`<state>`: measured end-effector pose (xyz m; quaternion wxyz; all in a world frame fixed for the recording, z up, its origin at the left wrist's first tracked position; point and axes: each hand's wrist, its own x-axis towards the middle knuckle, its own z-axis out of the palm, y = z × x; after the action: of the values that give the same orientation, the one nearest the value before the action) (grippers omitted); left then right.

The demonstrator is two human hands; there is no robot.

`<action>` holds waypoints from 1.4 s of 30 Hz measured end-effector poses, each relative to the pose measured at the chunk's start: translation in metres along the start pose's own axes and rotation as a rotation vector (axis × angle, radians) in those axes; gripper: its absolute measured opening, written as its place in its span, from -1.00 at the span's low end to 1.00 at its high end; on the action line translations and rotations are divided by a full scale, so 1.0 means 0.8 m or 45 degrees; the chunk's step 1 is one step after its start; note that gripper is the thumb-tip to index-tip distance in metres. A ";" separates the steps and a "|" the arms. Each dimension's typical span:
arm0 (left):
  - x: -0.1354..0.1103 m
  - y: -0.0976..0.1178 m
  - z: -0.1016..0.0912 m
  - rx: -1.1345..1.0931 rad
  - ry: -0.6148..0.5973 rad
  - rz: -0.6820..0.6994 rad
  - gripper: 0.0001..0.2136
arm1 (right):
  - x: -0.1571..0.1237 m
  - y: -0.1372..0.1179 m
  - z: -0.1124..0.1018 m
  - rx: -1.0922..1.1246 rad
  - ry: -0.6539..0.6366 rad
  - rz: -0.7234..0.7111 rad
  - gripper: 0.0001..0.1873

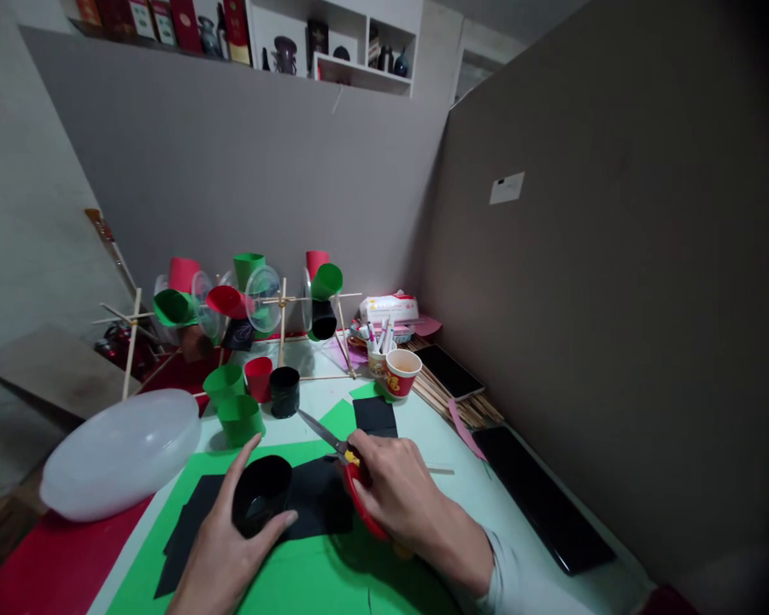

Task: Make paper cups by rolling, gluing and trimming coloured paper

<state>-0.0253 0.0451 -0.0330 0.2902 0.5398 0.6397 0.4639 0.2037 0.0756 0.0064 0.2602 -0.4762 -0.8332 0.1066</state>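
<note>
My left hand (221,551) is wrapped round a black cup-shaped piece (262,487), thumb on its near side and a finger at its far left. In my right hand (401,483) is a pair of scissors (324,431) with red and yellow handles, its blades pointing up and left. Black paper (326,508) lies beneath the hands on a large green sheet (282,581). Beyond the cup stand two green cups (240,418), a small red cup (258,378) and another black cup (285,391).
Stick frames (283,316) carrying clear discs and coloured cups stand at the back. A white balloon (121,453) lies left. To the right are a paper cup (402,373), wooden sticks (429,389), a phone (449,371) and a long black object (542,500) beside a grey partition (583,282).
</note>
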 end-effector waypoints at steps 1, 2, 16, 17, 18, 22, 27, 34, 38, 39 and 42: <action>-0.001 -0.001 0.000 -0.005 -0.004 -0.003 -0.12 | -0.001 0.001 0.000 -0.029 -0.004 -0.011 -0.96; -0.003 -0.001 0.000 -0.011 -0.006 -0.005 -0.14 | -0.001 0.003 0.000 -0.054 -0.002 -0.016 -0.96; -0.014 0.007 -0.015 -0.208 -0.045 -0.049 -0.34 | 0.010 0.029 -0.007 -0.195 0.097 -0.035 -0.91; -0.015 0.010 -0.017 -0.225 -0.067 -0.062 -0.32 | 0.011 0.029 -0.008 -0.200 0.096 -0.037 -0.92; -0.015 0.012 -0.019 -0.249 -0.097 -0.076 -0.30 | 0.012 0.029 -0.010 -0.204 0.094 -0.036 -0.92; -0.017 0.016 -0.020 -0.382 -0.213 -0.096 -0.28 | 0.014 0.027 -0.012 -0.216 0.061 -0.008 -0.94; -0.018 0.023 -0.012 -0.371 -0.156 -0.015 -0.28 | 0.013 0.023 -0.010 -0.203 -0.048 0.022 -0.81; -0.019 0.042 -0.007 -0.263 -0.125 0.119 -0.42 | 0.012 0.013 -0.017 -0.208 -0.157 0.104 -0.78; -0.016 0.037 -0.004 -0.208 -0.222 0.108 -0.44 | 0.013 0.011 -0.021 -0.206 -0.162 0.123 -0.78; -0.015 0.034 -0.003 -0.199 -0.238 0.103 -0.43 | 0.013 0.010 -0.021 -0.205 -0.163 0.124 -0.78; -0.011 0.026 -0.001 -0.184 -0.257 0.095 -0.41 | 0.013 0.009 -0.019 -0.195 -0.163 0.117 -0.78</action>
<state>-0.0152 0.0364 -0.0151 0.3739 0.5849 0.5517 0.4624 0.2129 0.0871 0.0192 0.1641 -0.5245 -0.8312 0.0848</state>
